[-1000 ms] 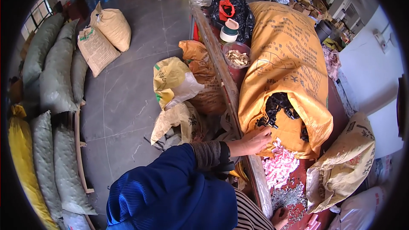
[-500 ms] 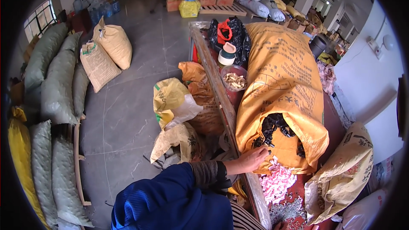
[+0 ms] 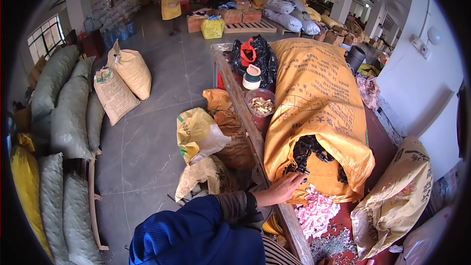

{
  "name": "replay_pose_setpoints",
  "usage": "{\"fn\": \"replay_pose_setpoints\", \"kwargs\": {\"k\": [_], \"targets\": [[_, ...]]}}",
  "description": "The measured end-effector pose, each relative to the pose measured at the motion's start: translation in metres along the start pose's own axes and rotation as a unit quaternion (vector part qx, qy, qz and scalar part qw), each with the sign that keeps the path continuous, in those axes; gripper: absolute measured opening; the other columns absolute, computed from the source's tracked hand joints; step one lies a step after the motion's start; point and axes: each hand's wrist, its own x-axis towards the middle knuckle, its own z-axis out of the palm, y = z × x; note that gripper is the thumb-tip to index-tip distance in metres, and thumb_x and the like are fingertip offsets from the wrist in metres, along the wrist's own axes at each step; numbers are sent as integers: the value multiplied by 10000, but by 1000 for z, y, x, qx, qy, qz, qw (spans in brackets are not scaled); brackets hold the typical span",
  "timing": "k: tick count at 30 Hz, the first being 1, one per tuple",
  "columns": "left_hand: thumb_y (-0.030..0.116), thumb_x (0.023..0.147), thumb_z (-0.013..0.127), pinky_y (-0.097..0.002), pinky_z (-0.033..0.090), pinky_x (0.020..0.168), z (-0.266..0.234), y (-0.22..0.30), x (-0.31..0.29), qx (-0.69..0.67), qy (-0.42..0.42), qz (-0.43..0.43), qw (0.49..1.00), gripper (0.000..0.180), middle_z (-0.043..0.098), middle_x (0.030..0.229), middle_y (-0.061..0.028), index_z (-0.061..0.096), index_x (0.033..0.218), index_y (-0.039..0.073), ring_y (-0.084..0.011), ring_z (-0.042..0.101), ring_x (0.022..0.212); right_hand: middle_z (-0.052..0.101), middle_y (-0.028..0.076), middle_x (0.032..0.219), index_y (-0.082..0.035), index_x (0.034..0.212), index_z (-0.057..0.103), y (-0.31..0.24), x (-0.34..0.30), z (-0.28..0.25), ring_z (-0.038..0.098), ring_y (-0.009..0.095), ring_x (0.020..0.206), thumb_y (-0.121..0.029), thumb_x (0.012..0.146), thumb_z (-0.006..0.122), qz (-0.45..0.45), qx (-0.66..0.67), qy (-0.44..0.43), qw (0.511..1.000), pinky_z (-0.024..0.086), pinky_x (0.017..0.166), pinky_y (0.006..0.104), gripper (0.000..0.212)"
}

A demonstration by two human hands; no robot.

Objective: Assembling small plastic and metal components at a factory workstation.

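Observation:
My left hand (image 3: 288, 187), in a blue sleeve with a dark striped cuff, reaches over the table's wooden edge to the mouth of a large orange woven sack (image 3: 319, 93). Its fingers are drawn together beside small black plastic pieces (image 3: 306, 152) spilling from the opening. What lies between the fingertips is too small to make out. Just below the hand is a pile of pink and white pieces (image 3: 318, 216). Nearer me lies a heap of small silvery metal parts (image 3: 333, 246). Only skin-coloured slivers show at the lower edge, perhaps my right hand; its fingers are cut off.
A bowl of pale pieces (image 3: 261, 104), a lidded jar (image 3: 251, 79) and a black plastic bag (image 3: 262, 59) stand along the table's left side. A beige sack (image 3: 397, 196) leans at right. Full sacks (image 3: 73, 118) line the left. A person in a yellow apron (image 3: 170, 4) stands far off.
The view has tilted up slightly, bringing the person in the apron into sight. My left hand stays by the sack's mouth, its fingers still drawn together near the black pieces.

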Motion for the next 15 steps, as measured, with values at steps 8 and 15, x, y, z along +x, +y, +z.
{"fn": "replay_pose_setpoints", "kwargs": {"k": [8,15], "targets": [[8,715,491,-325,382,823,-3,3,-2,-56,32,-15,998,495,362,1071,-161,326,1181,-1,-292,432,954,553,184,722,-63,851,528,-2,-1,-4,514,351,505,-293,770,493,-16,-41,-2,999,387,440,431,247],[11,728,501,-298,384,804,-9,1,-6,-129,97,-50,986,466,366,1062,-169,355,1170,3,-278,427,966,550,192,722,-48,859,520,4,-3,0,518,347,526,-271,781,484,57,-7,-40,998,393,459,434,239]]}}
